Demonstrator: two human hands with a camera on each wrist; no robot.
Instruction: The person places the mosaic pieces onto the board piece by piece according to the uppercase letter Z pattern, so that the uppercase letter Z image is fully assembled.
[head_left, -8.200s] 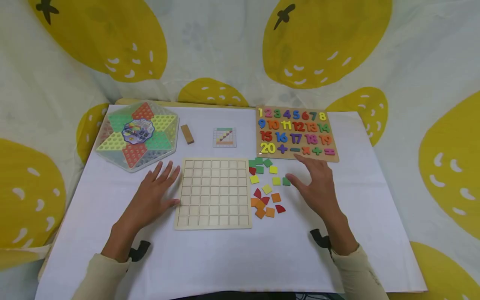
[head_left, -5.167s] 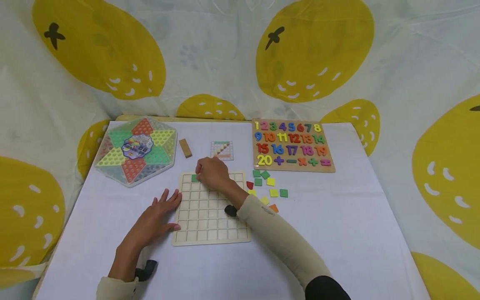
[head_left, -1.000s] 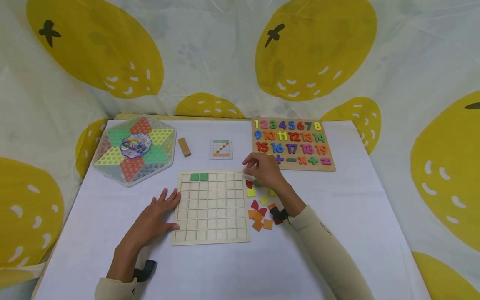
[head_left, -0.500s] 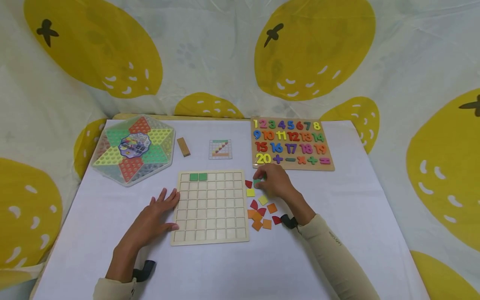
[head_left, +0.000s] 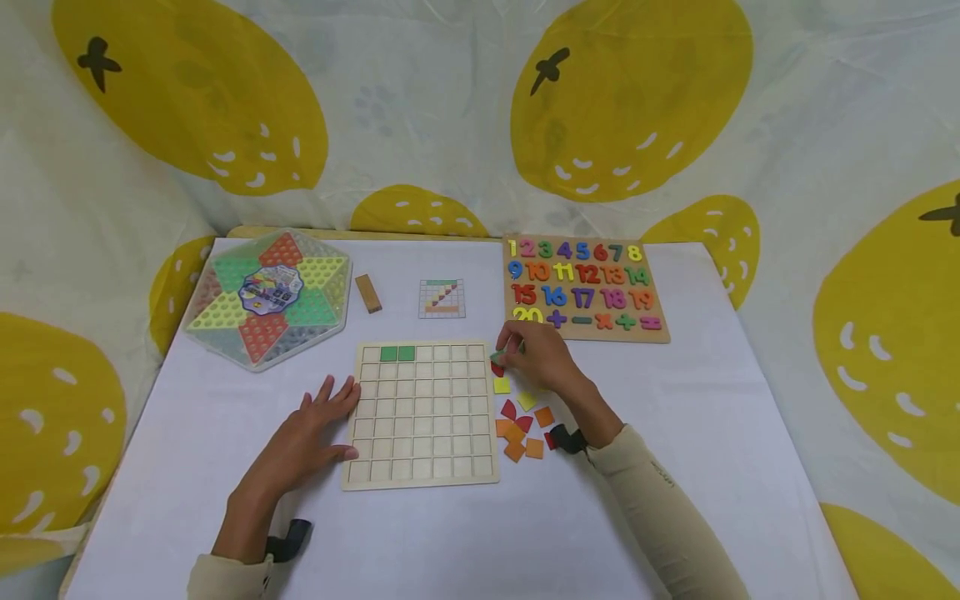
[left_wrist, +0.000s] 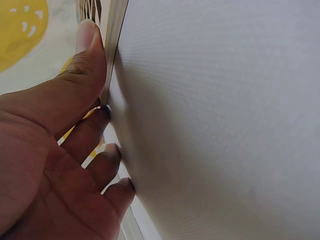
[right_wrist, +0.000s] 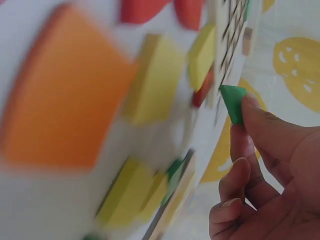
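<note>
Green tile [right_wrist: 233,103] pinched in right-hand grip [head_left: 540,357], beside wooden grid board [head_left: 422,408]; left-hand grip [head_left: 308,429] spread wide, touching board's left edge.

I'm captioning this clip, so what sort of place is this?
Probably an indoor play corner, judging by the grid board, the number puzzle and the yellow-patterned cloth behind them.

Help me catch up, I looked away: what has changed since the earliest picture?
Two green tiles have moved left from the loose pieces into the top row of the grid board. The right hand has shifted left toward the board and pinches another green tile. The left hand stays at the board's left edge; the number puzzle, hexagonal game box and picture card stay put.
</note>
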